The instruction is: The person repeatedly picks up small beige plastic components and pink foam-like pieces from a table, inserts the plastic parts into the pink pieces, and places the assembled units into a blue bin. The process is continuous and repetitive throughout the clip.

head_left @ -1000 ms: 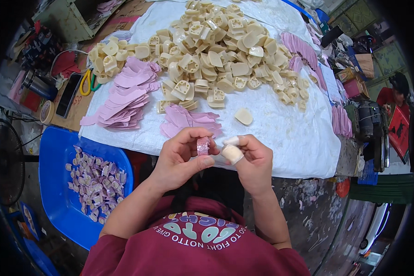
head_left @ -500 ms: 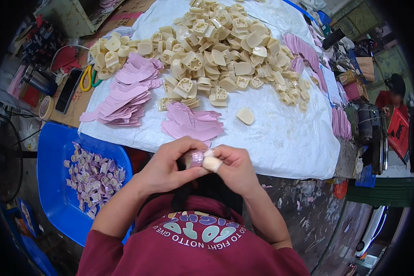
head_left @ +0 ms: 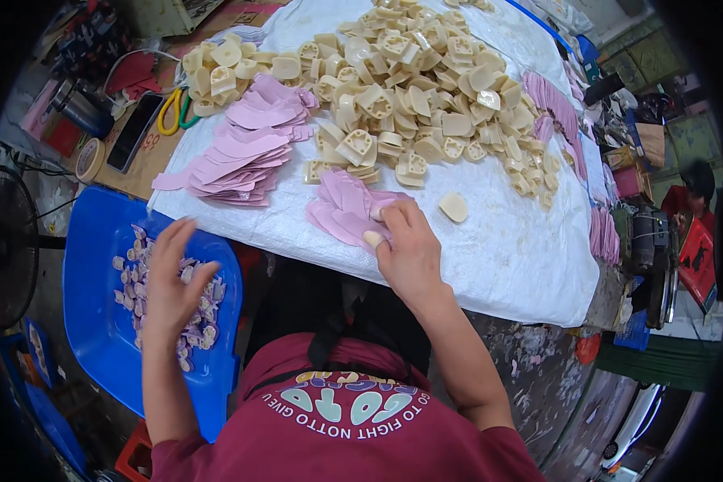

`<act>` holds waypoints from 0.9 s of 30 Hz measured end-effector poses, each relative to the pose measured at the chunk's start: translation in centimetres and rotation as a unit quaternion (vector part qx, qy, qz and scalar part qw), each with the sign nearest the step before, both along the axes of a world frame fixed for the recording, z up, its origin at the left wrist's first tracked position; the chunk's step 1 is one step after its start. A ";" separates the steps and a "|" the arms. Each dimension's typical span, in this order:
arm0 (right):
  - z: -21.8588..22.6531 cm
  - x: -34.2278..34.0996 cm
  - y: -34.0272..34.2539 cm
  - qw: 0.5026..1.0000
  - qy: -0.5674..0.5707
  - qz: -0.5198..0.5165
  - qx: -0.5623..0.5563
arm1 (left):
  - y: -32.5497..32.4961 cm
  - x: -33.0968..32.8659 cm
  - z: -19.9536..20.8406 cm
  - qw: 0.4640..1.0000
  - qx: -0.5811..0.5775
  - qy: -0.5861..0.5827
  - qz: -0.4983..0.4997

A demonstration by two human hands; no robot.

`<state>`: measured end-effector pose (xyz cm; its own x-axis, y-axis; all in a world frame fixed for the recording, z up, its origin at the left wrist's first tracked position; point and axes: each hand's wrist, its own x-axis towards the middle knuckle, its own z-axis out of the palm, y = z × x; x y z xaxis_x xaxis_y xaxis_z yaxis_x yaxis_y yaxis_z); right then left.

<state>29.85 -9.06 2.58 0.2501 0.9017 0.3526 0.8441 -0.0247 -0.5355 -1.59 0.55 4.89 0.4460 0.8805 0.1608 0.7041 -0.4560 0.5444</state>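
Note:
My left hand (head_left: 177, 277) is over the blue basin (head_left: 92, 265) with its fingers apart and nothing between them. Inside the basin lie many small pink-wrapped pieces (head_left: 203, 336). My right hand (head_left: 410, 253) touches the near right edge of a small pile of pink cut strips (head_left: 337, 209); its thumb and forefinger wear pale finger covers and stand apart on the strips. A taller stack of pink strips (head_left: 253, 149) lies farther left. Beyond the hands rises a big heap of cream moulded plastic pieces (head_left: 458, 124), shaped like shoe heels. One loose cream piece (head_left: 453, 207) lies right of my right hand.
White sheeting (head_left: 530, 265) covers the table. At the left are scissors (head_left: 169, 112), a phone (head_left: 135, 132), a tape roll (head_left: 91, 159) and a flask (head_left: 80, 108). A fan (head_left: 8, 241) stands beside the basin. Another person (head_left: 695, 193) is at the far right.
My hands have parted from a small pink-wrapped piece held between them. The left moved left over the basin without it; the right moved forward to the pink strips.

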 end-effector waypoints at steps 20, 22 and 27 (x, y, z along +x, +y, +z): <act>3.1 2.6 -4.0 0.942 0.332 0.033 0.046 | -2.6 18.8 -0.5 0.909 -0.169 -0.311 -0.219; 2.9 3.8 -3.5 0.940 0.338 0.011 0.034 | -2.5 19.4 -1.3 0.802 -0.345 -0.442 -0.205; 0.4 10.0 -2.3 0.974 0.027 -0.217 -0.052 | -1.6 18.6 -0.1 0.719 -0.485 -0.496 -0.037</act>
